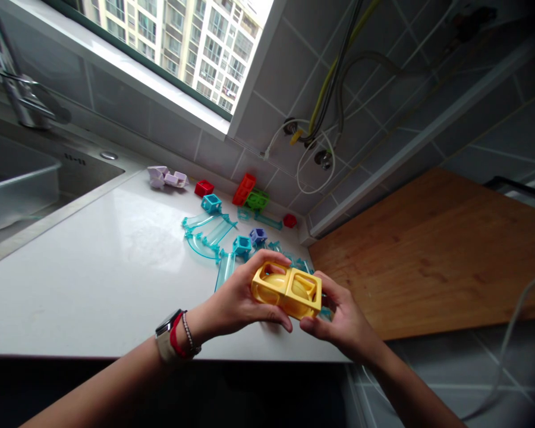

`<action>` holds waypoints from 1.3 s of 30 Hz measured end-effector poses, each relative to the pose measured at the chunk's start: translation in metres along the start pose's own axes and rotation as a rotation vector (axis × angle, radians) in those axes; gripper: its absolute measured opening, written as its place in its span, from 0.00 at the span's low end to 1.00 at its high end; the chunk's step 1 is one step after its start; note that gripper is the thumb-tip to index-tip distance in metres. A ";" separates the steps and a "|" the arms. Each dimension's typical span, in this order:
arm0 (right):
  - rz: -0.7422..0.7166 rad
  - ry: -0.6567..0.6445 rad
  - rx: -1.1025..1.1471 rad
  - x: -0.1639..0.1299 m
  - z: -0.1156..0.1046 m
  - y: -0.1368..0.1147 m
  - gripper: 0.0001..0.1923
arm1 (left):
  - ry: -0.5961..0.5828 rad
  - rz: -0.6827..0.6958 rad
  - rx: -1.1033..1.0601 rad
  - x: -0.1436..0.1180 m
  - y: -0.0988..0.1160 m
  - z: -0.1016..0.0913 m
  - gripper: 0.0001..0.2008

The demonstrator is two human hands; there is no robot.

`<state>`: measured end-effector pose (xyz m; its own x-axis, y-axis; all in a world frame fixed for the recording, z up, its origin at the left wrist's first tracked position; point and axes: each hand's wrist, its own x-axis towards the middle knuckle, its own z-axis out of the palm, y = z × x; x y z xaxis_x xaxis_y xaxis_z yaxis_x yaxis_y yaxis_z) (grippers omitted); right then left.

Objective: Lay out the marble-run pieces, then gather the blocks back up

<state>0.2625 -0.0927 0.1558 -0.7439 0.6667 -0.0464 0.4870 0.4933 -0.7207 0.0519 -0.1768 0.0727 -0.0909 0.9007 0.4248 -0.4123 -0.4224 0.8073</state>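
Two yellow hollow cube blocks (287,289), joined or pressed side by side, are held up above the front part of the white counter. My left hand (245,297) grips the left block, thumb below and fingers over the top. Around the right block, my right hand (339,315) closes with thumb and fingers. Behind my hands lie a teal cube (241,245), a purple cube (258,238) and several clear teal track pieces (205,229). Farther back are another teal cube (211,203), red blocks (244,189) and a green block (257,200).
A white counter (93,279) runs below the window. At the left is a sink (93,169) with a faucet (22,101) and a clear plastic bin (22,178). Pale lilac pieces (167,177) lie near the wall. A wooden board (428,255) stands at the right, below hanging cables (325,95).
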 end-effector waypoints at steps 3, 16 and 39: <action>0.010 -0.004 0.025 0.000 0.001 0.002 0.26 | -0.003 0.022 -0.022 0.000 -0.002 0.000 0.38; 0.090 0.307 0.440 0.007 0.017 0.015 0.15 | 0.457 -0.244 -0.424 0.016 -0.008 -0.015 0.28; 0.053 0.278 0.405 0.032 0.040 -0.002 0.28 | 0.463 -0.179 -0.371 0.009 -0.014 0.007 0.27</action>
<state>0.2197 -0.0951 0.1278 -0.5458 0.8360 0.0563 0.2626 0.2344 -0.9360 0.0632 -0.1639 0.0679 -0.3411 0.9400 0.0066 -0.7378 -0.2720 0.6178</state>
